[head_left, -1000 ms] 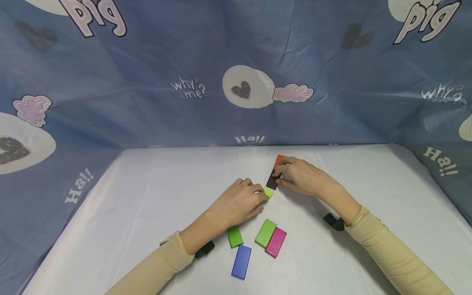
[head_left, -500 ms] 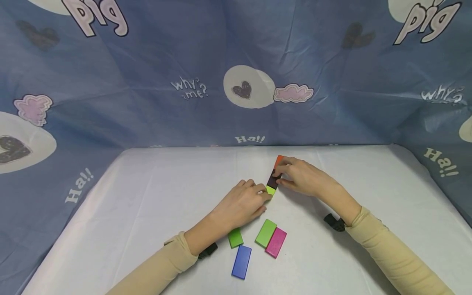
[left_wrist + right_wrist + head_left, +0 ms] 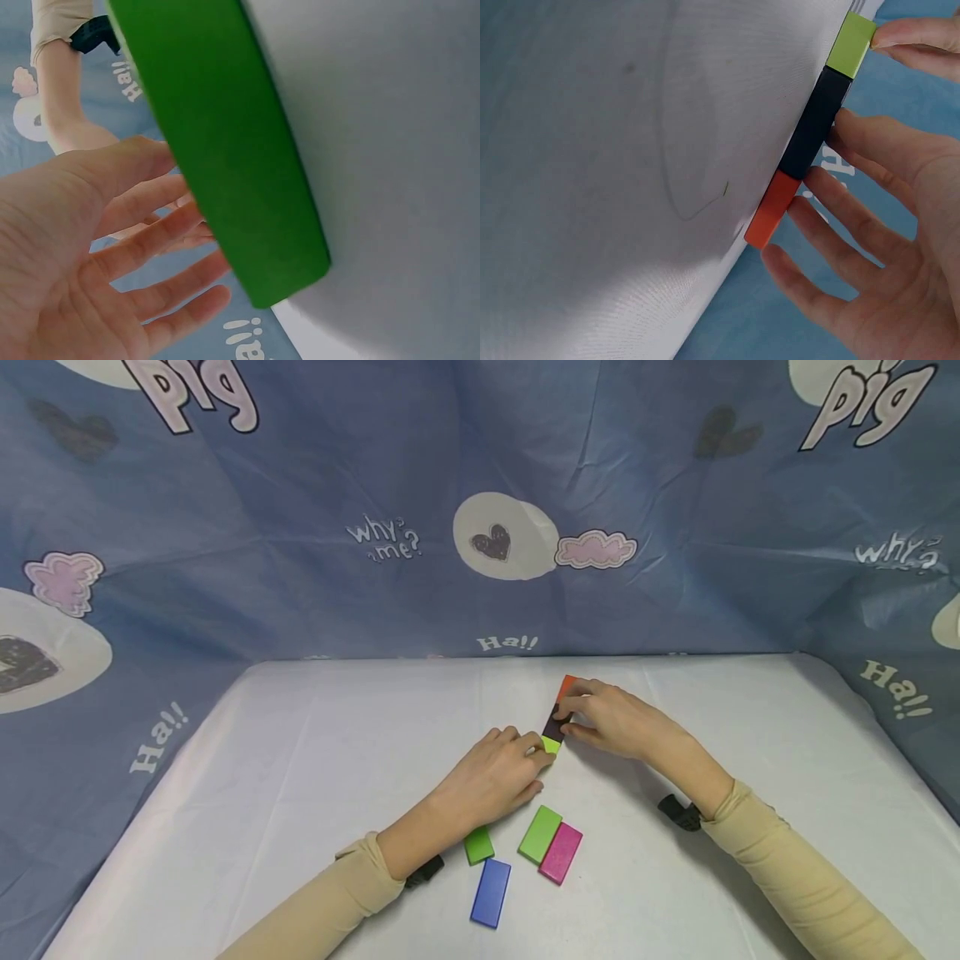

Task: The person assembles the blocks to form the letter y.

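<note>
A lime-green block, a black block and an orange block lie end to end in a slanting row on the white table. My left hand pinches the lime-green block at the near end, covering part of it. Over the black block, my right hand grips its sides with thumb and fingers. In the right wrist view, other fingertips of that hand reach alongside the orange block, and the three blocks touch with their ends aligned.
Below my left wrist lies a dark green block, large in the left wrist view, with a blue block at its near end. A lighter green block and a magenta block sit side by side. Patterned blue cloth stands behind the table.
My left hand has moved slightly right with the lime-green block, which now meets the end of the black block. A gap stood there earlier. My right hand has stayed in place.
</note>
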`<move>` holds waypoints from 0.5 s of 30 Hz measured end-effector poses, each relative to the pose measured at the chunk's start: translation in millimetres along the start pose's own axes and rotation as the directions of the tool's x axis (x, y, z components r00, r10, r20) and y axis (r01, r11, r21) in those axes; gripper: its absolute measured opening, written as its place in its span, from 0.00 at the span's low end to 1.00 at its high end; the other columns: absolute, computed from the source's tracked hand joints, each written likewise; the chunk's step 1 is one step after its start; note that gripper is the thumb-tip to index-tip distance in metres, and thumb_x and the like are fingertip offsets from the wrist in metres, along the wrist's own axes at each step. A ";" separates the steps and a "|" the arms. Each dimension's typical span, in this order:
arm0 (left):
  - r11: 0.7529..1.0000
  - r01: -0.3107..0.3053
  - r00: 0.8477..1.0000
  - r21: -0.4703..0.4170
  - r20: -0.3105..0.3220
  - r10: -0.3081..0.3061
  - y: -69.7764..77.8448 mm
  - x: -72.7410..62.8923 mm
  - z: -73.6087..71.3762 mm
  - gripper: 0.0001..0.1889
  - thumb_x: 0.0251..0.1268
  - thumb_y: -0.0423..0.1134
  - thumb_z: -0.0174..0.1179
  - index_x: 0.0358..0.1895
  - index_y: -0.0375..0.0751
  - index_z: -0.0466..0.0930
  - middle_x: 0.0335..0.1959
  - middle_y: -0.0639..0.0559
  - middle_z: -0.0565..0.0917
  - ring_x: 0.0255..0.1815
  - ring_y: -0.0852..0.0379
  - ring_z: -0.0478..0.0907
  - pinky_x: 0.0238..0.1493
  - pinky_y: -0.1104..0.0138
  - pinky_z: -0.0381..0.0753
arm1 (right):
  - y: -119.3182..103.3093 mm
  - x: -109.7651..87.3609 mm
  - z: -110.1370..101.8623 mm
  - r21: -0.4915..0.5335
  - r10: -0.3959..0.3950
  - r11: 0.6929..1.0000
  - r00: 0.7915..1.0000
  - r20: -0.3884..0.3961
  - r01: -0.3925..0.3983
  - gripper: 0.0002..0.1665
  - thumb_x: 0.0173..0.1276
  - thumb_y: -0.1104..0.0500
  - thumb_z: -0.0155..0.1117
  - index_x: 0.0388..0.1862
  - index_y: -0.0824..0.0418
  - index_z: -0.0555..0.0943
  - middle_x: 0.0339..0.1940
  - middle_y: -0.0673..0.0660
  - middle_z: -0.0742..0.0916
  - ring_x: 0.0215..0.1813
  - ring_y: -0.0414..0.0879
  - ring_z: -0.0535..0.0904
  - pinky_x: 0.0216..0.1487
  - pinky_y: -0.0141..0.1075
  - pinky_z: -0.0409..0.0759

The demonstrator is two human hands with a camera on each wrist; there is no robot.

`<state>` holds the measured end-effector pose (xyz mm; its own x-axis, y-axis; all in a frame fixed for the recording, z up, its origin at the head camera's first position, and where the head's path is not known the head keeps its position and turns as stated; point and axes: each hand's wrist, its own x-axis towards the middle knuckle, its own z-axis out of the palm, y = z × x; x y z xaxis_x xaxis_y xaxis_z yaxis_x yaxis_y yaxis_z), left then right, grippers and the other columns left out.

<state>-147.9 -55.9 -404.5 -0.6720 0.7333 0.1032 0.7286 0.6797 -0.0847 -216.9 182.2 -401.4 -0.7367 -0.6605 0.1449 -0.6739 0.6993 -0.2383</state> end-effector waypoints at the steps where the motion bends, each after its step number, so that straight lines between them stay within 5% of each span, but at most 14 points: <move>1: 1.000 0.001 1.000 -0.001 0.002 -0.001 0.0 0.1 -0.2 0.18 0.77 0.49 0.67 0.65 0.53 0.87 0.59 0.55 0.88 0.51 0.51 0.85 0.54 0.60 0.84 | -0.1 0.2 -0.1 0.000 -0.002 1.000 1.000 0.000 0.002 0.06 0.71 0.59 0.76 0.45 0.55 0.90 0.52 0.57 0.88 0.48 0.50 0.86 0.52 0.47 0.88; 15: 1.000 -0.016 1.000 0.020 0.023 0.016 -0.9 0.4 -4.0 0.19 0.76 0.50 0.67 0.65 0.53 0.86 0.60 0.55 0.88 0.51 0.50 0.84 0.54 0.60 0.83 | -0.5 1.1 -0.2 -0.004 0.001 1.000 1.000 0.004 -0.001 0.07 0.71 0.59 0.76 0.47 0.55 0.91 0.50 0.56 0.88 0.46 0.48 0.85 0.51 0.46 0.87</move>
<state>-148.3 -56.3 -400.4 -0.6633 0.7441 0.0791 0.7366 0.6679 -0.1065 -217.4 181.1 -401.0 -0.7374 -0.6607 0.1407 -0.6732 0.7014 -0.2342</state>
